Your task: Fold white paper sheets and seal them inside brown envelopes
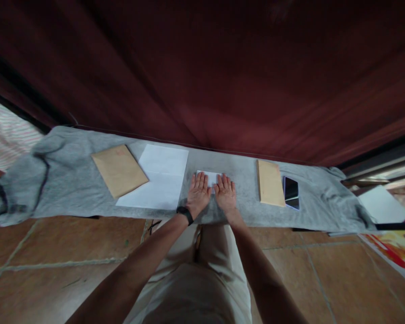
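Note:
A small folded piece of white paper (210,175) lies on the grey cloth in front of me, partly covered by both hands. Flat on its left side rests my left hand (199,192), fingers stretched out, a dark band around the wrist. My right hand (225,191) presses flat on its right side, fingers also extended. The thumbs point toward each other with a strip of paper showing between them. To the left of my left hand lie large white sheets (162,180) with a crease across them, overlapped at their left by a brown envelope (119,170).
On the right lie a stack of brown envelopes (270,182) and a phone (291,192). The grey cloth (70,180) covers a long narrow surface. A dark red curtain (202,81) hangs just behind it. Tiled floor (87,243) lies below.

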Motion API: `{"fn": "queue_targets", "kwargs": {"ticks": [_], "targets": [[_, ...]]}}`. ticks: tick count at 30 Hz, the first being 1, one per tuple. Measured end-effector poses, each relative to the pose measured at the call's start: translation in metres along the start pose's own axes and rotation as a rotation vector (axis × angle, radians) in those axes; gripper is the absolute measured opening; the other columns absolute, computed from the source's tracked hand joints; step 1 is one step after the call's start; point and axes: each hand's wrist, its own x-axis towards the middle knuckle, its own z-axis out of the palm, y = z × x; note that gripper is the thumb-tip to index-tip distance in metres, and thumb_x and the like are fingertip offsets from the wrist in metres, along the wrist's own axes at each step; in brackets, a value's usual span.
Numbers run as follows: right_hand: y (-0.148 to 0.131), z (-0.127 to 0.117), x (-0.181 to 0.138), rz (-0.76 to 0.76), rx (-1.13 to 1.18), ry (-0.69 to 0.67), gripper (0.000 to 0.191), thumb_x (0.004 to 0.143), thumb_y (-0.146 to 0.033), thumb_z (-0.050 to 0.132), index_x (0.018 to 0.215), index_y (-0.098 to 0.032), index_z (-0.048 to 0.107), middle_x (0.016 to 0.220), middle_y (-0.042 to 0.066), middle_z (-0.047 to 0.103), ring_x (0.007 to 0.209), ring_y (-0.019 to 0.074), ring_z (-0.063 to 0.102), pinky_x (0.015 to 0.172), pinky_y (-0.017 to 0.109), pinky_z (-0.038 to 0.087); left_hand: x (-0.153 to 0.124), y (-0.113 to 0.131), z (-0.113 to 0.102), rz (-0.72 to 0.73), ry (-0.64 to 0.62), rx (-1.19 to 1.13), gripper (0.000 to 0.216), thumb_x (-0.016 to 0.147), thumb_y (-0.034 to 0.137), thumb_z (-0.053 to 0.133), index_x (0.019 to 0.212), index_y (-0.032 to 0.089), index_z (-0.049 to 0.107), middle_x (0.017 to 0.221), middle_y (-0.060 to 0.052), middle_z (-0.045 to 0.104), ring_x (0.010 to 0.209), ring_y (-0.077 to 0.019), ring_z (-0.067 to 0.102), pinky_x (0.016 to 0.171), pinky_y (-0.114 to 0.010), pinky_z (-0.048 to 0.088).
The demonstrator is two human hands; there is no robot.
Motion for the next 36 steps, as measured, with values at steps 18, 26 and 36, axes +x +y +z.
{"fn": "queue_targets", "kwargs": {"ticks": [18,26,36], "targets": [[0.0,0.004,-0.001,0.061,0.014,0.026,0.053,0.109,-0.034,0.033,0.158,-0.017,0.04,0.166,0.017,0.031,0.152,0.0307,0.032,0.123,0.053,0.021,0.019,-0.01,-0.003,0.154,-0.069,-0.061,0.057,0.103,0.031,0.034,0.156,0.012,0.041,0.167,-0.014,0.032,0.157,-0.026,0.025,0.129,-0.048,0.016],[0.001,0.006,-0.001,0.078,0.012,0.04,0.054,0.109,-0.034,0.03,0.159,-0.016,0.038,0.165,0.016,0.033,0.152,0.0295,0.031,0.123,0.053,0.019,0.01,-0.017,0.001,0.019,-0.035,-0.039,0.062,0.103,0.034,0.032,0.159,0.007,0.034,0.167,-0.016,0.028,0.158,-0.0264,0.021,0.129,-0.047,0.017],[0.024,0.002,-0.014,0.128,-0.017,0.059,0.053,0.11,-0.035,0.027,0.159,-0.017,0.039,0.165,0.013,0.036,0.151,0.0305,0.034,0.123,0.051,0.021,-0.005,-0.02,0.0,-0.08,0.008,-0.047,0.062,0.101,0.029,0.031,0.158,0.003,0.034,0.166,-0.017,0.03,0.157,-0.0264,0.024,0.129,-0.045,0.02]]}}
